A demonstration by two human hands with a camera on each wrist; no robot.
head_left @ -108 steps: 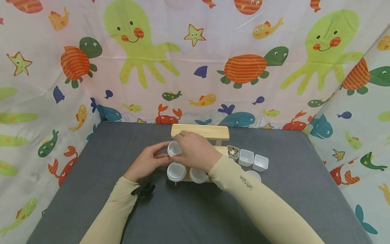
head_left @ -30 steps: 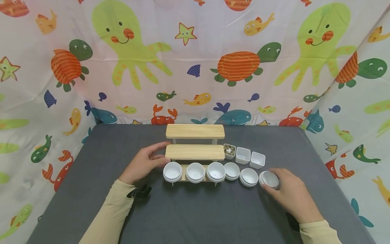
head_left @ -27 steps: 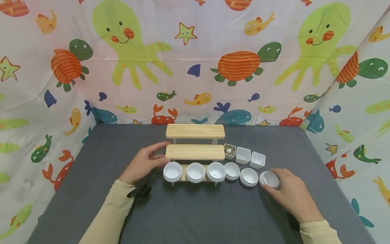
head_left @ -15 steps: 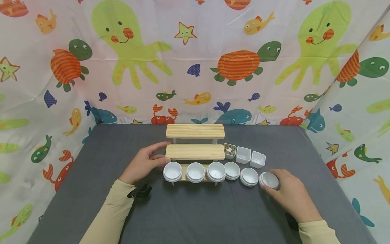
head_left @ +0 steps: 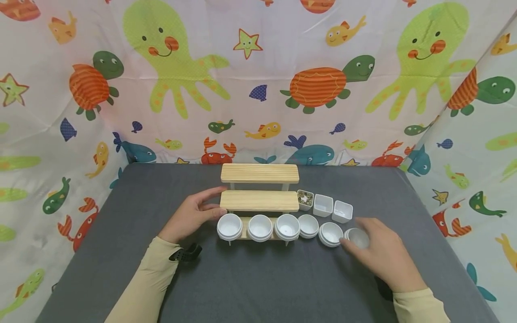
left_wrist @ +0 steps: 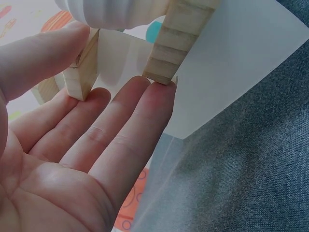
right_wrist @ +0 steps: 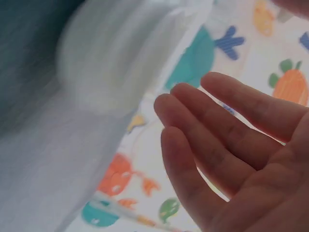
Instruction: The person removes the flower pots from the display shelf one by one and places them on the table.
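on my feed, a wooden stand (head_left: 259,200) of three stepped planks, pale and straight-grained, stands on the bench (head_left: 258,282), covered in matte dark grey cloth. at its nine o'clock end i have the left hand (head_left: 189,218), fingers loosely extended, tips touching the squared plank ends; a smooth whitish panel (left_wrist: 231,58) shows beyond them. towards four o'clock, the right hand (head_left: 384,252) holds thumb and fingers apart around a round white bowl (head_left: 358,237); i cannot tell whether they touch it, and its inside is too blurred to read. two more round bowls (head_left: 330,233) sit between it and the stand. at six o'clock, three ribbed white bowls (head_left: 260,228) line the lowest plank. towards three o'clock are two square-mouthed white cups (head_left: 323,205) and a third cup (head_left: 304,200) filled with something mottled brown and green, with a white star shape on top.
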